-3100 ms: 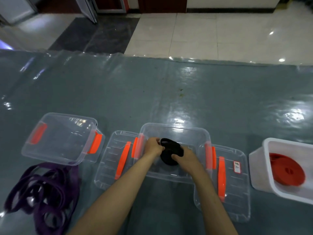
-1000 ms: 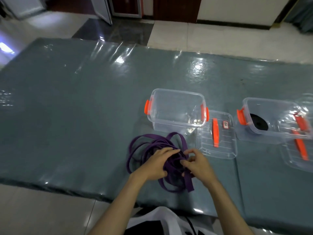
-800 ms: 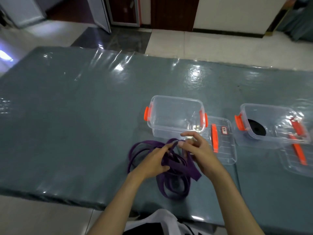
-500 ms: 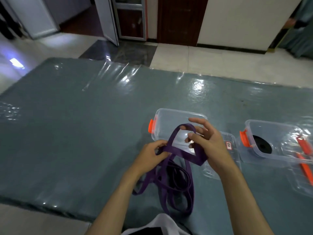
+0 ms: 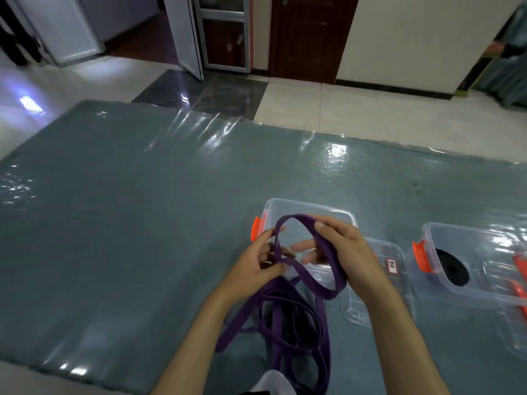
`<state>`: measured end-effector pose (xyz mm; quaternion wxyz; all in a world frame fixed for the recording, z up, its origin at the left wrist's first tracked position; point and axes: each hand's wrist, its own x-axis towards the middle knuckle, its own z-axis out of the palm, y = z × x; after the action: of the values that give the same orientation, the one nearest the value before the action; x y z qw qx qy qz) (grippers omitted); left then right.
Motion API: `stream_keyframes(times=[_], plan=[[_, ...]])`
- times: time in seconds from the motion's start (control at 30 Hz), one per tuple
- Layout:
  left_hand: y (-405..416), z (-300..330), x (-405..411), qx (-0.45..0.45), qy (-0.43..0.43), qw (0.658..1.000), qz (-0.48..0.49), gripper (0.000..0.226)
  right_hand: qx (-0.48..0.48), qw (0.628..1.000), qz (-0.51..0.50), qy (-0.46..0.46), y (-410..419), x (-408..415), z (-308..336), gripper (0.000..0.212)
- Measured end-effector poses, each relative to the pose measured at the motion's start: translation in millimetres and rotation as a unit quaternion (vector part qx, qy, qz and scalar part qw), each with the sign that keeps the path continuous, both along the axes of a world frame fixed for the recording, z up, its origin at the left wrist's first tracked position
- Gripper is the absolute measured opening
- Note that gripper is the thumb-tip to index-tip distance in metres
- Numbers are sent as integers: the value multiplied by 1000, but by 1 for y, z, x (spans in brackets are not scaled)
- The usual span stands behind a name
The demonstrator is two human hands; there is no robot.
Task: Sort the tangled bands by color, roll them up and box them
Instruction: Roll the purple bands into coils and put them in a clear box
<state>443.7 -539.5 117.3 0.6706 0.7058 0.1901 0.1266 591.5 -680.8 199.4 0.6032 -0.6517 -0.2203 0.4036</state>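
Note:
A long purple band (image 5: 288,329) hangs in tangled loops from both my hands down to the table's near edge. My left hand (image 5: 256,269) pinches a strand of it between thumb and fingers. My right hand (image 5: 342,252) grips another part, and a loop arches up between the two hands. Behind them stands a clear box with orange latches (image 5: 285,208). A rolled black band (image 5: 452,267) lies inside a second clear box (image 5: 467,238) at the right.
A clear lid with a label (image 5: 392,266) lies flat between the two boxes. Another lid with orange strips (image 5: 520,295) sits at the far right edge. The grey-green table (image 5: 128,223) is covered in glossy plastic film. Tiled floor and doors lie beyond.
I left the black roll in its box and turned left to the purple band. Both hands took hold of it and lifted it off the table, raising a loop.

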Motion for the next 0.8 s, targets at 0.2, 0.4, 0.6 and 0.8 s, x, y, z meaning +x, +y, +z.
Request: stream_keyframes(times=[0.2, 0.4, 0.6, 0.8], plan=[[31, 1, -17, -7, 28, 999, 20, 64, 36, 984, -122, 122, -10, 27, -20, 29], [35, 13, -24, 89, 89, 992, -29, 47, -21, 999, -14, 32, -19, 25, -18, 41], [38, 29, -29, 148, 79, 986, 20, 22, -24, 995, -54, -74, -26, 23, -17, 35], [39, 42, -46, 145, 47, 988, 19, 21, 40, 998, -57, -10, -43, 17, -6, 27]])
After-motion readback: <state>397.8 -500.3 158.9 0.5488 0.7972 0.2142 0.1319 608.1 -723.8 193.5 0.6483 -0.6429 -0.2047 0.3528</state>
